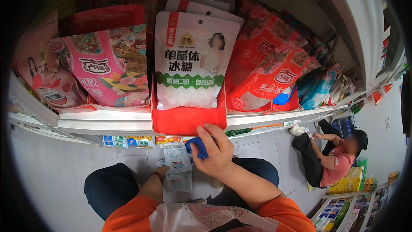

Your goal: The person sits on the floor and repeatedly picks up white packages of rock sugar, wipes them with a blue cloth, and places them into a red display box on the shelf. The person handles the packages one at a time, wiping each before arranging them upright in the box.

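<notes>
My right hand (214, 154) holds a crumpled blue cloth (199, 147) in its curled fingers. Its thumb and fingertips are at the front edge of a red display box (190, 120) that juts out past the white shelf edge. In that box stands a white pouch of rock sugar (190, 61), with more pouches behind it. Lower down, my left hand (161, 170) is at white printed packets (177, 160) near the floor; its fingers are partly hidden, and whether it grips them cannot be told.
Pink pouches (111, 67) stand left of the box, red pouches (273, 77) right of it. The white shelf edge (106, 122) runs across. Small packets (140, 141) lie on a lower level. A person in a pink shirt (338, 167) sits on the floor at right.
</notes>
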`<state>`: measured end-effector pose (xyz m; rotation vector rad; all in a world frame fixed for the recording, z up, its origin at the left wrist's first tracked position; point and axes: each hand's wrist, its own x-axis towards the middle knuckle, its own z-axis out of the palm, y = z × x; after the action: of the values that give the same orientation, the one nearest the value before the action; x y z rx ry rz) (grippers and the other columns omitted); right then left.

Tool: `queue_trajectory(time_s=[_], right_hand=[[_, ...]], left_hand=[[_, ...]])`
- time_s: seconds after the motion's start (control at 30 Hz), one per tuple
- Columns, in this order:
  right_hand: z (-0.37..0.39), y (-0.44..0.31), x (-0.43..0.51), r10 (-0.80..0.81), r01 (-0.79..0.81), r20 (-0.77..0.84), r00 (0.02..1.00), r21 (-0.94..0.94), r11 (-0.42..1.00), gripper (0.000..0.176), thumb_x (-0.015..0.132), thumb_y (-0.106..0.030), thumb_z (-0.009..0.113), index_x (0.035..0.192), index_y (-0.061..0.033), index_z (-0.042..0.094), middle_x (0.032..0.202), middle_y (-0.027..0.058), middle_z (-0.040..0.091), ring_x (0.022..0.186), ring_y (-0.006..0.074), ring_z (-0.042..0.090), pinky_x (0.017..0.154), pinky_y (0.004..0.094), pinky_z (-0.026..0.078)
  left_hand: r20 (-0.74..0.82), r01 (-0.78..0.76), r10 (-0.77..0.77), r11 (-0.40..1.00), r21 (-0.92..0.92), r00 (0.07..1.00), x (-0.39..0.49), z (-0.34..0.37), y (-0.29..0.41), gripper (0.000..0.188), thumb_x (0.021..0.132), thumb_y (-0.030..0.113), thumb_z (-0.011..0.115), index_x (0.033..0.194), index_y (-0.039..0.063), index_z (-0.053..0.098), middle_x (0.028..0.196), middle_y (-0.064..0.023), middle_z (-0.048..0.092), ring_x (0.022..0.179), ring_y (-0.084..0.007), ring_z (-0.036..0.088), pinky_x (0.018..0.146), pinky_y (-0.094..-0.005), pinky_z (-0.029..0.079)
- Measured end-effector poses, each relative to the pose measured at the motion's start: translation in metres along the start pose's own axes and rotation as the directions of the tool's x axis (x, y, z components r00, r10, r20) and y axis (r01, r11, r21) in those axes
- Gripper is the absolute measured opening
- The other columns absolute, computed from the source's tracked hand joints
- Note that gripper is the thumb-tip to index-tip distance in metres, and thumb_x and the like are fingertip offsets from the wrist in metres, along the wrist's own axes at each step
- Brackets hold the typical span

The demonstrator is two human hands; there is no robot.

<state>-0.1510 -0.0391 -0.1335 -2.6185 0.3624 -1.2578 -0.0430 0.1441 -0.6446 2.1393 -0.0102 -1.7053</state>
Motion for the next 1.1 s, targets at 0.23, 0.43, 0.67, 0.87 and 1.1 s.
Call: queue_trajectory(time_s=[0.23, 0.43, 0.67, 0.87, 1.1], right_hand=[[-0.001, 0.001, -0.002, -0.008, 0.008, 0.016, 1.000, -0.010, 1.000, 0.058, 0.072, -0.004, 0.080, 0.128, -0.0015, 0.064, 0.120, 0.0202, 0.062, 0.093, 0.0353, 0.069, 0.074, 0.0378, 0.059], [-0.001, 0.003, -0.002, -0.012, 0.012, 0.009, 1.000, -0.019, 1.000, 0.064, 0.071, -0.008, 0.080, 0.132, -0.0058, 0.062, 0.123, 0.0162, 0.062, 0.089, 0.0304, 0.069, 0.067, 0.0356, 0.058], [-0.006, 0.003, -0.004, 0.015, -0.015, 0.027, 1.000, 0.020, 1.000, 0.068, 0.075, -0.011, 0.078, 0.140, -0.0097, 0.058, 0.132, 0.0135, 0.059, 0.087, 0.0300, 0.071, 0.065, 0.0384, 0.057], [-0.025, 0.003, -0.026, -0.028, 0.037, -0.070, 0.997, 0.130, 0.991, 0.067, 0.073, -0.004, 0.075, 0.138, -0.0082, 0.057, 0.148, 0.0158, 0.054, 0.089, 0.0315, 0.072, 0.069, 0.0373, 0.059], [-0.056, 0.022, -0.046, 0.018, -0.009, -0.114, 0.993, 0.083, 0.996, 0.034, 0.076, -0.006, 0.073, 0.109, -0.0112, 0.073, 0.116, 0.0051, 0.073, 0.092, 0.0273, 0.071, 0.078, 0.0391, 0.060]], left_hand=[[0.070, -0.032, 0.041, 0.993, -0.117, 0.997, -0.013, -0.007, 0.013, 0.059, 0.085, 0.026, 0.080, 0.125, -0.011, 0.058, 0.121, -0.0243, 0.066, 0.110, -0.0343, 0.067, 0.095, -0.0472, 0.053], [0.121, -0.066, 0.107, 0.950, -0.304, 0.987, -0.046, -0.016, 0.038, 0.052, 0.086, 0.022, 0.080, 0.122, -0.011, 0.061, 0.117, -0.0234, 0.069, 0.107, -0.0338, 0.069, 0.092, -0.0480, 0.054], [0.115, -0.093, 0.165, 0.878, -0.469, 0.980, -0.140, -0.028, 0.073, 0.045, 0.087, 0.018, 0.080, 0.118, -0.011, 0.064, 0.113, -0.0224, 0.071, 0.102, -0.0332, 0.071, 0.089, -0.0489, 0.056], [0.094, -0.344, 0.375, 0.907, -0.241, 0.922, -0.273, -0.059, 0.094, 0.038, 0.088, -0.003, 0.072, 0.125, -0.005, 0.063, 0.114, -0.0166, 0.071, 0.097, -0.0289, 0.071, 0.086, -0.0428, 0.058], [0.382, -0.354, 0.601, 0.760, -0.545, 0.702, -0.415, -0.089, 0.083, 0.061, 0.085, 0.000, 0.074, 0.141, -0.002, 0.051, 0.129, -0.0158, 0.067, 0.115, -0.0284, 0.068, 0.102, -0.0420, 0.054]])
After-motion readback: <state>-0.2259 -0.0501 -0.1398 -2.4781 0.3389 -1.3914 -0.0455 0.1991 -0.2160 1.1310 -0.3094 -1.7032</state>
